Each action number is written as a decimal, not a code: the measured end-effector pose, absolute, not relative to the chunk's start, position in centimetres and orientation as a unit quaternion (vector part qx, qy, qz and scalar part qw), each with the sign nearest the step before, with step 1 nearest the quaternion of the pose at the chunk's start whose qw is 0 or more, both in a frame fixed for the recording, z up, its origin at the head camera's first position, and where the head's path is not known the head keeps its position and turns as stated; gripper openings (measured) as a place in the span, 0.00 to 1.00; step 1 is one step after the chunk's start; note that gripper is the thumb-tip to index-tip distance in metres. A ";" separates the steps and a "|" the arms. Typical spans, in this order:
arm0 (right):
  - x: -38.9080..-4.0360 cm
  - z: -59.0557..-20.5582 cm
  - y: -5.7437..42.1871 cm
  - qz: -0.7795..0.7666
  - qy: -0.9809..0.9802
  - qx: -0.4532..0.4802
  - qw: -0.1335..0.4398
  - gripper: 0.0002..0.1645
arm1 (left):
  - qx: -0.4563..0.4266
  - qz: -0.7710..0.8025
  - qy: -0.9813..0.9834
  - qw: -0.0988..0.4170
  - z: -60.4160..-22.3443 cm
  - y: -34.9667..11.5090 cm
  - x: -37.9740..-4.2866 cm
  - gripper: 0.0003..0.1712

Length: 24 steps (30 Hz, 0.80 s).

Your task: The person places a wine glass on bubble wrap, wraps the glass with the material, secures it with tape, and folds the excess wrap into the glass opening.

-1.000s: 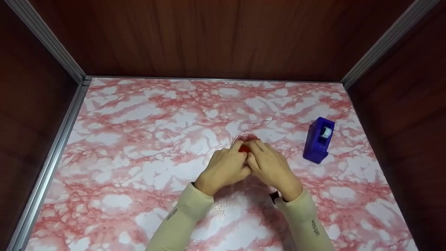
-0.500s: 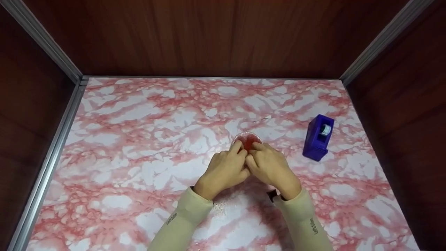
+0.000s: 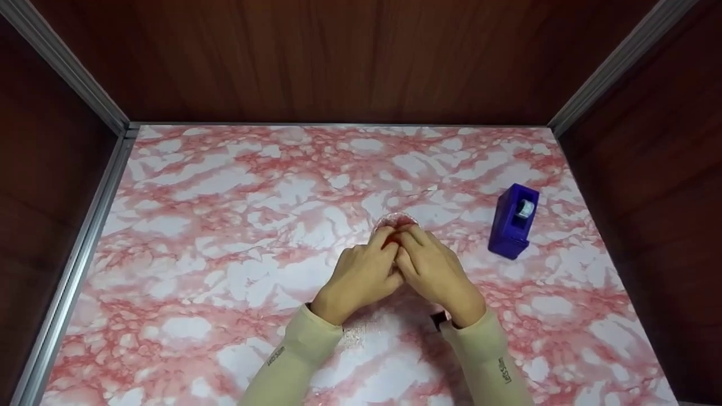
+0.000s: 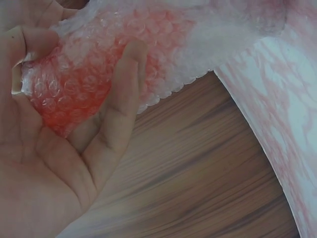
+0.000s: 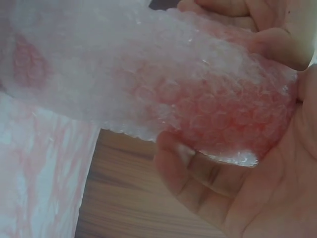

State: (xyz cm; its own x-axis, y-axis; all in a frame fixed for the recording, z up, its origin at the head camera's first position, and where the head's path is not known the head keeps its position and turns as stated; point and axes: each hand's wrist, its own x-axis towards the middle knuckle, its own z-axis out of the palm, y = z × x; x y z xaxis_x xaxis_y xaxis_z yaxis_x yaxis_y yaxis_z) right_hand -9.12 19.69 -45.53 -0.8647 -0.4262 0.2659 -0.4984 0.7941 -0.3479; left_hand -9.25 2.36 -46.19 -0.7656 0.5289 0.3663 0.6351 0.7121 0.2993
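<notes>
Between both hands is a bundle of clear bubble wrap (image 4: 168,44) around something red, whose kind the wrap hides. Its far end (image 3: 397,219) shows just beyond the fingers in the head view. My left hand (image 3: 361,276) grips the near part from the left, fingers curled around it. From the other side my right hand (image 3: 440,276) holds the same bubble wrap (image 5: 198,109), its fingers bent along the lower edge. The index fingers come close together over the top of the bundle, with a little red visible between them.
A purple tape dispenser (image 3: 512,223) with a roll of clear tape stands on the table to the right. The table (image 3: 225,248) has a pink-and-white marbled top. Dark wood panels (image 3: 338,62) with metal edging enclose it at the back and sides.
Half a second ago the index fingers were spread apart, showing more red at the bundle's end. Now they have come back together over it. The tape dispenser stays in place.
</notes>
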 end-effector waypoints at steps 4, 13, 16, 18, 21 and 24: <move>-9.4 -45.0 19.4 0.186 -0.950 0.239 0.076 0.17 | -0.306 -0.206 -0.922 0.116 -45.9 2.4 -9.4 0.10; -9.8 -45.4 19.4 0.196 -0.945 0.248 0.083 0.15 | -0.314 -0.212 -0.916 0.129 -46.3 2.0 -9.7 0.12; -9.9 -45.7 19.5 0.201 -0.940 0.256 0.098 0.15 | -0.324 -0.210 -0.908 0.164 -46.9 1.9 -9.8 0.14; -9.9 -46.0 19.6 0.199 -0.938 0.259 0.118 0.14 | -0.334 -0.210 -0.899 0.187 -47.4 1.8 -9.8 0.16; -9.8 -46.3 19.9 0.187 -0.932 0.262 0.165 0.14 | -0.352 -0.223 -0.885 0.210 -47.9 1.7 -9.9 0.20; -9.7 -46.6 20.2 0.178 -0.923 0.260 0.221 0.15 | -0.367 -0.234 -0.872 0.224 -48.0 1.6 -9.9 0.20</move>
